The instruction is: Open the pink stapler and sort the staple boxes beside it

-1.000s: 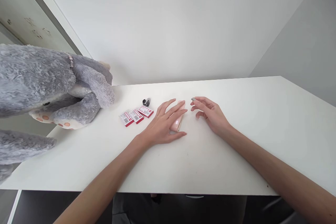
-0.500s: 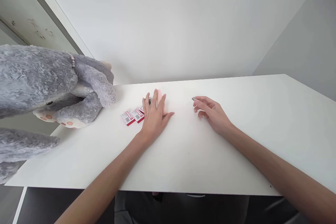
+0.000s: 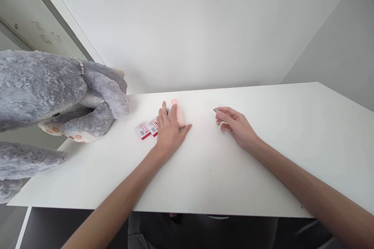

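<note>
My left hand [image 3: 170, 134] lies over the table with its fingers spread, partly covering a slim pink object [image 3: 179, 113] that looks like a stapler. Just left of that hand sit small red-and-white boxes with barcodes, one box [image 3: 142, 131] beside another box [image 3: 152, 127]; more red shows under my fingers. A small dark and silvery item [image 3: 167, 111] peeks out behind the fingers, mostly hidden. Farther right, my right hand [image 3: 236, 125] is raised slightly, thumb and index finger pinching a small grey metal strip [image 3: 215, 110]. Its other fingers are curled.
A big grey plush toy [image 3: 96, 85] with a bead string leans over the left end of the white table [image 3: 263, 179]. A white wall [image 3: 189, 27] rises along the back edge. The person's lap in dark clothing is below the front edge.
My left hand has shifted slightly left and its fingers have moved off the pink object, so more of it shows. My right hand stays where it was, still pinching the grey strip.
</note>
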`<move>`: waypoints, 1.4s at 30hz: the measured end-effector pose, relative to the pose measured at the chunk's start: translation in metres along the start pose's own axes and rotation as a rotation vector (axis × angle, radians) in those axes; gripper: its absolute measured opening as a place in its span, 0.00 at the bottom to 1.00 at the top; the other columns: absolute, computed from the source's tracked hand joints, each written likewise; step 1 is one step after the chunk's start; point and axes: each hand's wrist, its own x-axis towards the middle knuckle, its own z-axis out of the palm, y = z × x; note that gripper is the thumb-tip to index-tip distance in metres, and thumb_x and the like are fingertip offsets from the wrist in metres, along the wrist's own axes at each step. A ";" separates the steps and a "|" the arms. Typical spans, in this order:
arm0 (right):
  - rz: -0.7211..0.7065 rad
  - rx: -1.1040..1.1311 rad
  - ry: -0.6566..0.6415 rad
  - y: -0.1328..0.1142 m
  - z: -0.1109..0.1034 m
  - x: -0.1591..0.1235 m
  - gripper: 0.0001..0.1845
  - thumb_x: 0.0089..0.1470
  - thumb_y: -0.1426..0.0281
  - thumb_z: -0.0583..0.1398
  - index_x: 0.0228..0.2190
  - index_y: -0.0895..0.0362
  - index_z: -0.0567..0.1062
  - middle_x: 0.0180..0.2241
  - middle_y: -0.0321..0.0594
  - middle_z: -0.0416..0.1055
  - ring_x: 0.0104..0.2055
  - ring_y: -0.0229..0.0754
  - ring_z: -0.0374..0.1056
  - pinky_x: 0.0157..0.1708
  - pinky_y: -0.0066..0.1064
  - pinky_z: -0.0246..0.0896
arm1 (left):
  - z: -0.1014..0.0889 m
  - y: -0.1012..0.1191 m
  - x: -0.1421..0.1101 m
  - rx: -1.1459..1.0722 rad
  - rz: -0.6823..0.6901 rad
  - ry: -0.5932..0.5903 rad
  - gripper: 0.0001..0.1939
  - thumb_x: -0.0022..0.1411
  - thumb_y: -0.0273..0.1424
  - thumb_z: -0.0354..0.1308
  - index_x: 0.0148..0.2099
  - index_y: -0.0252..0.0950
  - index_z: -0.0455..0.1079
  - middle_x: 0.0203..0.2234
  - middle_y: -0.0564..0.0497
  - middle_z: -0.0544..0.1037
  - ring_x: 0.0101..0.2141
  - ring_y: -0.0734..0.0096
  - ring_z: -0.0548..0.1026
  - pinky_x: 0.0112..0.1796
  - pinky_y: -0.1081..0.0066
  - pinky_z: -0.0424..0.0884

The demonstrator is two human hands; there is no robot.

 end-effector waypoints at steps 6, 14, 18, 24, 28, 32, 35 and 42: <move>0.002 -0.003 0.003 0.000 0.000 0.000 0.21 0.51 0.51 0.74 0.42 0.48 0.84 0.40 0.39 0.73 0.37 0.40 0.67 0.26 0.29 0.61 | -0.004 0.002 0.000 0.041 0.014 0.007 0.43 0.66 0.49 0.62 0.74 0.40 0.50 0.75 0.29 0.44 0.71 0.30 0.53 0.62 0.30 0.60; 0.009 -0.007 -0.009 0.000 -0.001 0.000 0.21 0.51 0.51 0.73 0.43 0.48 0.84 0.39 0.39 0.73 0.37 0.40 0.67 0.27 0.29 0.61 | -0.007 0.007 0.001 0.070 -0.021 -0.037 0.42 0.66 0.48 0.61 0.75 0.41 0.50 0.74 0.30 0.45 0.69 0.31 0.55 0.59 0.32 0.63; 0.013 -0.015 -0.012 0.000 0.000 0.000 0.21 0.52 0.51 0.73 0.43 0.48 0.84 0.39 0.38 0.72 0.36 0.39 0.67 0.27 0.29 0.61 | -0.008 0.007 0.001 0.064 -0.023 -0.046 0.41 0.66 0.48 0.61 0.74 0.42 0.51 0.74 0.32 0.47 0.68 0.32 0.56 0.58 0.34 0.66; 0.008 -0.019 -0.020 0.000 0.000 0.000 0.22 0.52 0.50 0.73 0.44 0.49 0.84 0.39 0.39 0.73 0.36 0.39 0.67 0.27 0.30 0.61 | -0.010 0.008 0.001 0.054 -0.025 -0.058 0.40 0.66 0.47 0.61 0.73 0.42 0.51 0.72 0.32 0.49 0.66 0.34 0.59 0.57 0.37 0.68; 0.005 -0.026 -0.021 0.000 0.000 0.000 0.23 0.51 0.49 0.73 0.44 0.49 0.84 0.39 0.40 0.73 0.36 0.40 0.67 0.27 0.30 0.61 | -0.010 0.008 0.001 0.057 -0.013 -0.040 0.38 0.66 0.46 0.61 0.72 0.42 0.52 0.72 0.33 0.51 0.64 0.34 0.61 0.55 0.38 0.70; 0.004 -0.030 -0.025 -0.001 0.000 0.000 0.23 0.51 0.49 0.73 0.44 0.49 0.84 0.39 0.40 0.73 0.36 0.40 0.67 0.27 0.31 0.61 | -0.011 0.008 0.000 0.055 0.036 -0.015 0.37 0.66 0.43 0.63 0.71 0.43 0.54 0.72 0.34 0.51 0.62 0.34 0.64 0.51 0.40 0.73; 0.006 -0.032 -0.031 -0.002 0.000 0.000 0.23 0.51 0.49 0.72 0.44 0.49 0.84 0.39 0.40 0.73 0.36 0.40 0.67 0.28 0.31 0.61 | -0.011 0.009 0.001 0.056 0.077 0.028 0.39 0.65 0.42 0.65 0.71 0.45 0.54 0.71 0.35 0.53 0.61 0.37 0.66 0.48 0.43 0.76; 0.000 -0.038 -0.042 -0.002 0.000 0.000 0.24 0.52 0.48 0.72 0.44 0.50 0.83 0.39 0.40 0.72 0.35 0.40 0.67 0.28 0.31 0.61 | -0.021 0.018 0.002 -0.087 0.306 0.200 0.32 0.68 0.45 0.62 0.67 0.43 0.56 0.64 0.35 0.63 0.61 0.46 0.69 0.49 0.52 0.77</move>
